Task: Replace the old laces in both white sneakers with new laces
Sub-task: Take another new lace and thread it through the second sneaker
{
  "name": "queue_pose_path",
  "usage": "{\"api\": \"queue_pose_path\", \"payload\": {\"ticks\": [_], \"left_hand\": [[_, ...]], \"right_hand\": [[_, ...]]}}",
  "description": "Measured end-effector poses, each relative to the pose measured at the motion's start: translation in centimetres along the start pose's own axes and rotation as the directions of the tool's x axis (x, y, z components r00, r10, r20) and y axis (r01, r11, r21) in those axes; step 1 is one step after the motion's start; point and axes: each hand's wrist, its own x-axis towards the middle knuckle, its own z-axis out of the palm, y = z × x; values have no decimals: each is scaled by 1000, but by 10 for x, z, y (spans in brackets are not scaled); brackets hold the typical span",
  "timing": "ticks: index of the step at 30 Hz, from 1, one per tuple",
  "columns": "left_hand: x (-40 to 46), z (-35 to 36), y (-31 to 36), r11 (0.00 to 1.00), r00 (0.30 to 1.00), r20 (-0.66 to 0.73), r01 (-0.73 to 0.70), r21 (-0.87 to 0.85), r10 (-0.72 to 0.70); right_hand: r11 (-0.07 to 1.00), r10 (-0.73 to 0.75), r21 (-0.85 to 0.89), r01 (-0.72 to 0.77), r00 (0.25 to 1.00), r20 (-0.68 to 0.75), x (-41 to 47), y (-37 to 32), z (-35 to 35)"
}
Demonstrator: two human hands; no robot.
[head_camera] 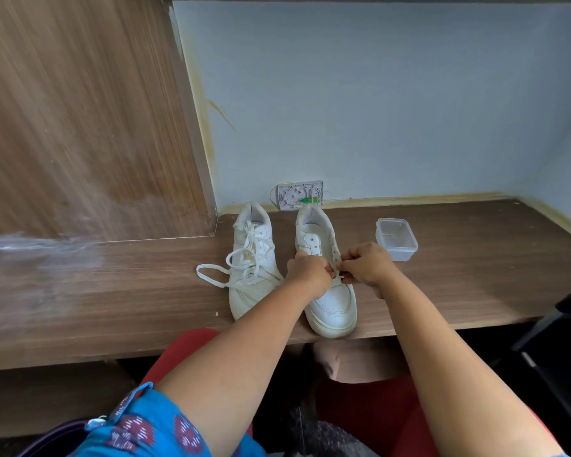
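My left hand (307,272) and right hand (365,263) meet over the lower eyelets of the right-hand sneaker (327,282), the fingers (345,270) of both curled and pinching a short stretch of white lace (336,271) between them; how far this lace is threaded I cannot tell, since the hands cover it. The upper eyelets of this sneaker show bare, with no lace through them. It stands on the wooden desk (459,285) with its toe toward me, close to the front edge. Just beside it, to the left, stands the second sneaker (253,262), also toe toward me, laced across its tongue, with a loose loop of its lace (211,275) lying on the desk to its left. To the right of the pair, apart from both, sits a clear plastic container (396,239) without a lid. Behind the sneakers, against the pale blue wall (393,110), lies a small white box (300,194) with a green part. A wooden panel (80,110) rises at the left. My forearms reach in from below, over red clothing (192,347).
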Motion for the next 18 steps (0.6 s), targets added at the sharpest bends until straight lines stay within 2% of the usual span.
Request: {"api": "queue_pose_path", "payload": {"ticks": [4,7,10,12,14,16,18], "left_hand": [[-3,-4,2,999,1000,8,-29,25,29],[-4,-5,2,998,999,4,-40,41,40],[-7,-7,5,991,997,44,-63,122,58],[-8,-10,7,977,994,84,-87,194,72],[-10,-14,8,962,989,127,-107,252,77],[-11,-17,8,947,985,157,-122,297,77],[-10,-20,9,939,981,181,-124,322,67]], "right_hand": [[996,-35,-72,42,995,95,-3,-2,-10],[956,-70,-277,95,993,98,-10,-7,-16],[834,-103,-533,142,989,102,-13,-13,-13],[703,-62,-698,136,989,131,-15,-17,-15],[593,-43,-790,154,986,160,-26,-28,-25],[643,-96,-741,194,980,173,-40,-41,-42],[784,-158,-587,204,979,130,-52,-48,-60]]}}
